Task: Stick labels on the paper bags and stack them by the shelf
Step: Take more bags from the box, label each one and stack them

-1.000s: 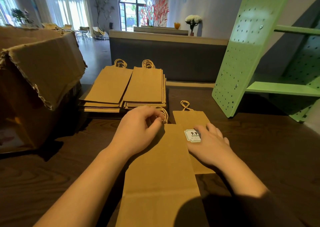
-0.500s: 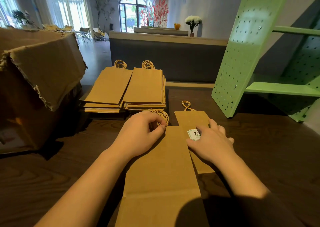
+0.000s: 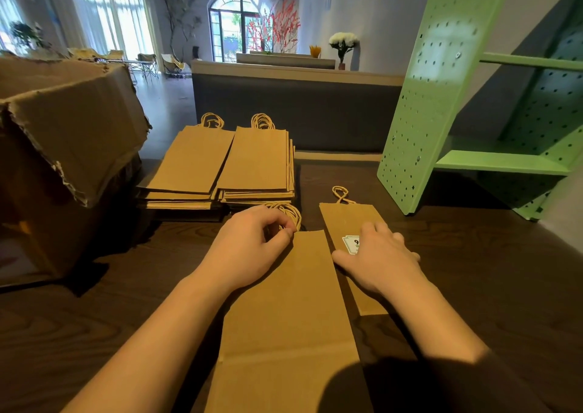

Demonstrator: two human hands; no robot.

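The left hand [image 3: 249,245] sits at the top edge of the front bag [image 3: 290,302], its fingers curled and its thumb and forefinger pinching that bag's handle loops [image 3: 288,212]. The right hand [image 3: 375,255] lies just right of the front bag, palm down with straight, spread fingers pressing on a second bag [image 3: 344,220]. It partly covers a white label [image 3: 350,244] on that bag, of which only the left part and the numeral 9 show.

The front bag lies flat on the dark wooden bench [image 3: 473,270], its handle end pointing away from the person and its folded bottom nearest them. The second bag lies flat beside it on the right, touching or slightly tucked under its right edge; which of the 2 I cannot tell. Its own handle [image 3: 340,193] points away as well.

Beyond the front bag's handle end are 2 stacks of flat paper bags, the left stack [image 3: 192,163] and the right stack [image 3: 255,160], side by side and touching. Far left of the front bag stands a large cardboard box [image 3: 69,135] with a torn flap hanging outward. To the right and beyond the front bag, well apart from it, the green pegboard shelf [image 3: 422,97] stands on the bench.
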